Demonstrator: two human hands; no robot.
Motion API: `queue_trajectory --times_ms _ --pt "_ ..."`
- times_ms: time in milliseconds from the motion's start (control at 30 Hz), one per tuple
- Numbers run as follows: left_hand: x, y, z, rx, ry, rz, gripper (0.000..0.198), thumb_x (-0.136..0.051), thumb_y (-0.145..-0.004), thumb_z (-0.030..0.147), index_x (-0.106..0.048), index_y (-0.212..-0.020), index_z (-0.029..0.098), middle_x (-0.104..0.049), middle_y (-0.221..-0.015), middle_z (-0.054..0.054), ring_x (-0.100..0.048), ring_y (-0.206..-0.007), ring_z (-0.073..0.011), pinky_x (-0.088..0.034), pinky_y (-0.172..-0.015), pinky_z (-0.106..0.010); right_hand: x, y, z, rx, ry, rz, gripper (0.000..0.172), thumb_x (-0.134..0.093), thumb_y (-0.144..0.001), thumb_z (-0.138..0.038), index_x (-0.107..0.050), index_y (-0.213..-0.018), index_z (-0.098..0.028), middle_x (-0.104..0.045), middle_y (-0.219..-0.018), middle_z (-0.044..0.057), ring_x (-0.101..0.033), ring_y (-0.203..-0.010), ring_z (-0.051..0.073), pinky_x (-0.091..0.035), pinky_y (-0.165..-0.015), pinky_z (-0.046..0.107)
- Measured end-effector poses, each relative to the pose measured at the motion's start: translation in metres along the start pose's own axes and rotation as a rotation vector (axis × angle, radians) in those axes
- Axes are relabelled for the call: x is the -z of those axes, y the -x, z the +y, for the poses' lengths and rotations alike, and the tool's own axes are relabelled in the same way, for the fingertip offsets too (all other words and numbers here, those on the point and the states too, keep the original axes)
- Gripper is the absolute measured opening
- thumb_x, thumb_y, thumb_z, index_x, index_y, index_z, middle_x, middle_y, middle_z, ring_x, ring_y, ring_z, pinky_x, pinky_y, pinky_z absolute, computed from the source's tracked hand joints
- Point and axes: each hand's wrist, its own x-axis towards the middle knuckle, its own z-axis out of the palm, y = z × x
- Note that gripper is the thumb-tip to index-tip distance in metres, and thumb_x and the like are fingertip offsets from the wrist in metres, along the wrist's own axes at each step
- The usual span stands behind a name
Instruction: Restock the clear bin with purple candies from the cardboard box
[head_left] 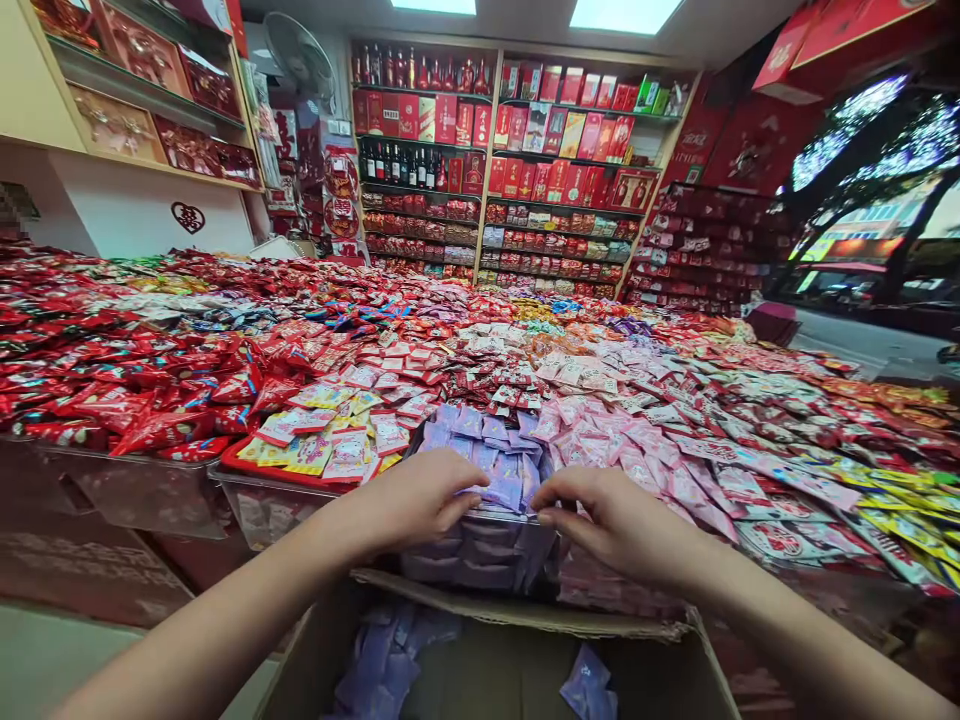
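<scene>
- The purple packets [487, 450] lie heaped in a clear bin [480, 560] at the tabletop's near edge; I judge it about full, piled to its rim.
- My left hand [416, 500] rests on the heap, fingers curled. The right hand [619, 520] has its fingers drawn together at the heap's front. I cannot tell whether either grips a packet.
- One box [525, 612] stands below, with a small cluster of packets at its left and a single one at its right.
- Count: two hands, one bin, one box, purple packets too many to count.
- Pink packets [622, 440] lie just beside the bin.
</scene>
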Motion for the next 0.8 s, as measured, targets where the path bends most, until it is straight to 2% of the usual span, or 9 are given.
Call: queue_trajectory --times_ms 67,200,300,433,567,700,800 --pt "0.003 -0.005 0.000 -0.008 -0.011 -0.054 0.024 -0.044 -0.080 0.017 -0.058 -0.099 0.017 -0.064 -0.092 -0.007 -0.057 -0.086 -0.0195 -0.042 -0.075 -0.027 -0.011 -0.006 0.003 0.017 0.042 0.012 0.020 -0.048 -0.076 -0.020 -0.063 -0.087 -0.018 -0.067 -0.082 0.004 -0.058 -0.074 0.016 -0.040 -0.066 0.024" --pt "0.009 -0.011 0.003 0.025 -0.050 -0.160 0.024 -0.042 -0.080 0.019 -0.059 -0.096 0.018 -0.064 -0.086 -0.007 -0.058 -0.078 -0.0190 -0.043 -0.067 -0.025 -0.024 -0.024 0.006 0.026 0.075 -0.127 0.029 -0.053 -0.071 -0.027 -0.061 -0.098 -0.018 -0.067 -0.091 0.008 -0.060 -0.081 0.020 -0.041 -0.066 0.025" --pt "0.012 -0.012 0.006 0.040 -0.088 -0.206 0.023 -0.044 -0.077 0.019 -0.060 -0.094 0.018 -0.064 -0.081 -0.007 -0.059 -0.072 -0.0198 -0.042 -0.061 -0.025 -0.026 -0.031 0.006 -0.012 0.159 -0.181 0.032 -0.054 -0.069 -0.025 -0.061 -0.098 -0.018 -0.068 -0.088 0.010 -0.060 -0.081 0.023 -0.041 -0.064 0.027" --pt "0.011 -0.014 0.005 0.029 -0.083 -0.224 0.025 -0.045 -0.075 0.016 -0.059 -0.095 0.020 -0.065 -0.083 -0.005 -0.059 -0.073 -0.0189 -0.042 -0.061 -0.024 -0.025 -0.035 0.009 -0.019 0.084 -0.198 0.033 -0.053 -0.066 -0.019 -0.061 -0.098 -0.021 -0.068 -0.084 0.006 -0.061 -0.075 0.018 -0.040 -0.061 0.023" --pt "0.007 -0.019 -0.001 0.034 -0.049 -0.220 0.026 -0.043 -0.075 0.015 -0.059 -0.095 0.019 -0.066 -0.085 -0.005 -0.058 -0.071 -0.0174 -0.041 -0.060 -0.022 -0.022 -0.036 0.012 -0.025 0.013 -0.193 0.030 -0.053 -0.065 -0.017 -0.062 -0.094 -0.018 -0.068 -0.081 0.005 -0.059 -0.071 0.016 -0.040 -0.059 0.022" --pt "0.006 -0.023 -0.006 0.024 -0.003 -0.247 0.023 -0.045 -0.073 0.014 -0.063 -0.086 0.019 -0.067 -0.076 -0.001 -0.058 -0.063 -0.0139 -0.039 -0.053 -0.019 -0.020 -0.036 0.012 -0.034 -0.012 -0.219 0.024 -0.052 -0.067 -0.017 -0.064 -0.087 -0.015 -0.068 -0.082 0.005 -0.059 -0.072 0.016 -0.041 -0.059 0.022" --pt "0.009 -0.025 -0.006 0.015 0.013 -0.232 0.019 -0.047 -0.071 0.014 -0.064 -0.078 0.019 -0.067 -0.072 0.000 -0.057 -0.060 -0.0122 -0.038 -0.054 -0.017 -0.020 -0.037 0.010 0.001 0.024 -0.253 0.025 -0.051 -0.067 -0.017 -0.065 -0.088 -0.016 -0.068 -0.083 0.005 -0.060 -0.073 0.017 -0.041 -0.060 0.023"
